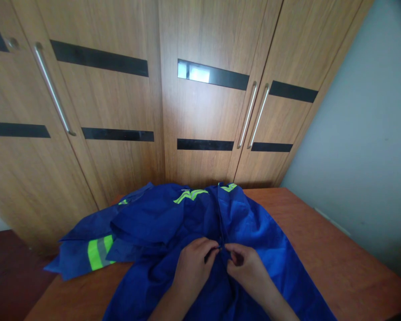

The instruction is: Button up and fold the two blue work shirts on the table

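The left hand (195, 261) and right hand (246, 264) pinch the blue garment (265, 234) fingertip-close, apparently for fine control. The table (321, 249) beneath them supports its spread cloth.

Matt cloth garment (200, 218), smooth wood-look tabletop (324, 236), metal handles (53, 89), glossy strips (220, 77).

the left hand (195, 262) and right hand (246, 264) are showing bare, their fingers (207, 244) looking slender; the wrists (181, 290) are showing bare too, and the forearms (170, 306) are appearing slim and uncovered to the view's lower edge.
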`<state>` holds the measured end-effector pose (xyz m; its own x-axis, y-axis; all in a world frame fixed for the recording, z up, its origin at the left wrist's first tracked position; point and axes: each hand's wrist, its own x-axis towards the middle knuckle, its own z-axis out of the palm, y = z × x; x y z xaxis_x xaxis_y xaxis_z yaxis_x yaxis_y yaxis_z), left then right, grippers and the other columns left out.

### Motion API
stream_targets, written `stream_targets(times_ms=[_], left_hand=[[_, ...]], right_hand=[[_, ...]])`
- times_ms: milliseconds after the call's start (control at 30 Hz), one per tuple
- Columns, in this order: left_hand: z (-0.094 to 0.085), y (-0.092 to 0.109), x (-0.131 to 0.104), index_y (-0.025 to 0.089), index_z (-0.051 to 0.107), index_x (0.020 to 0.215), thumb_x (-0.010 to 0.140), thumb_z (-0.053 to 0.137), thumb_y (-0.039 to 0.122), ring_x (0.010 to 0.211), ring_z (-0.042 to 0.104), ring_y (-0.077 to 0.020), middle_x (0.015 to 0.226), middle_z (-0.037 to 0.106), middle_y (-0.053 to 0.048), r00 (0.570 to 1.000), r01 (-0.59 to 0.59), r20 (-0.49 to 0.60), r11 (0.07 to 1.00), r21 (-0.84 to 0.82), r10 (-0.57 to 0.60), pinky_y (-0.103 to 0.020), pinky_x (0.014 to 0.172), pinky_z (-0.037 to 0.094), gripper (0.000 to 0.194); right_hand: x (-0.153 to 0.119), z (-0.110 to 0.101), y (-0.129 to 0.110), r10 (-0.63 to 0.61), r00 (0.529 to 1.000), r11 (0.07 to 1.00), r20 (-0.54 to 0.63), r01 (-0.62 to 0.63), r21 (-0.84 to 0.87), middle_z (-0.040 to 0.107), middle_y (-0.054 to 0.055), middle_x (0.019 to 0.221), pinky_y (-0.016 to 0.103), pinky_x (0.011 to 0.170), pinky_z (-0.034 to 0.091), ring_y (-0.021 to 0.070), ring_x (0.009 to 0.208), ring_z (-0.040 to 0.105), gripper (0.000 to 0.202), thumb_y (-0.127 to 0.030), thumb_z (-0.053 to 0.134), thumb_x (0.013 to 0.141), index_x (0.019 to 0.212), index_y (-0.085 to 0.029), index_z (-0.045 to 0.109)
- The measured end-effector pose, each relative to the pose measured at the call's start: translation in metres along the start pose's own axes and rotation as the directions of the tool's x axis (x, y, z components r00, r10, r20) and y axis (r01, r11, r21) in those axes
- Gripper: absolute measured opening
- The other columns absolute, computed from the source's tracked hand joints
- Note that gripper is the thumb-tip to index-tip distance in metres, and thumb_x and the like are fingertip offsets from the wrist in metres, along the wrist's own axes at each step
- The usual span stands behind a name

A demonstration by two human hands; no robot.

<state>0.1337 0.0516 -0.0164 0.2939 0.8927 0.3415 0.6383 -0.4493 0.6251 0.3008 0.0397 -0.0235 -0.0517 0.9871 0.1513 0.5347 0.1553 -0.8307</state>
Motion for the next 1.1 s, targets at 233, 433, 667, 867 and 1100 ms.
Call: stream_targets(times_ms=[233,433,667,867,1100], left_hand=[[0.002,-0.004,0.000,0.025,0.069,0.096,0.087,0.052,0.013,0.087,0.066,-0.0162,0.092,0.072,0.000,0.998,-0.066,-0.018,0.997,-0.032,0.065,-0.028,0.082,0.050,0.022],[0.002,-0.005,-0.001,0.026,0.068,0.092,0.087,0.052,0.014,0.085,0.066,-0.0160,0.089,0.071,0.001,0.997,-0.073,-0.005,0.997,-0.007,0.073,-0.027,0.079,0.051,0.021],[0.006,-0.004,-0.001,0.024,0.067,0.090,0.085,0.052,0.011,0.082,0.065,-0.0163,0.086,0.070,0.000,0.997,-0.073,-0.006,0.996,0.042,0.073,-0.027,0.077,0.050,0.021],[0.012,-0.003,-0.003,0.021,0.068,0.087,0.083,0.052,0.008,0.080,0.065,-0.0168,0.084,0.070,-0.002,0.999,-0.045,-0.014,0.999,0.016,0.045,-0.027,0.075,0.050,0.021],[0.012,-0.004,0.000,0.022,0.070,0.086,0.083,0.054,0.010,0.079,0.067,-0.0156,0.083,0.072,-0.001,1.000,0.010,-0.019,0.996,-0.086,-0.012,-0.026,0.075,0.050,0.020]], right_hand=[[0.000,0.000,0.007,0.042,0.999,0.999,-0.014,-0.042,0.004,0.043,-0.008,0.052,0.021,0.051,0.034,0.0095,0.050,0.042,0.032,-0.011,0.049,0.062,0.082,-0.015,0.072],[-0.001,0.000,0.008,0.071,0.997,0.996,0.011,-0.071,0.050,0.047,-0.006,0.055,0.022,0.054,0.038,0.0108,0.053,0.046,0.038,-0.013,0.049,0.064,0.093,-0.015,0.073],[-0.002,0.000,0.003,0.074,0.997,0.997,0.016,-0.074,0.038,0.050,-0.005,0.057,0.023,0.055,0.040,0.0121,0.054,0.049,0.033,-0.015,0.051,0.067,0.094,-0.014,0.071],[-0.007,0.004,-0.007,0.029,0.995,0.993,0.099,-0.040,0.110,0.051,-0.006,0.060,0.023,0.057,0.042,0.0127,0.057,0.052,0.038,-0.016,0.054,0.070,0.107,-0.014,0.063],[-0.006,-0.005,-0.009,-0.043,0.986,0.997,0.160,0.033,0.066,0.059,-0.002,0.061,0.024,0.056,0.041,0.0145,0.057,0.057,0.028,-0.027,0.043,0.088,0.105,-0.016,0.062]])
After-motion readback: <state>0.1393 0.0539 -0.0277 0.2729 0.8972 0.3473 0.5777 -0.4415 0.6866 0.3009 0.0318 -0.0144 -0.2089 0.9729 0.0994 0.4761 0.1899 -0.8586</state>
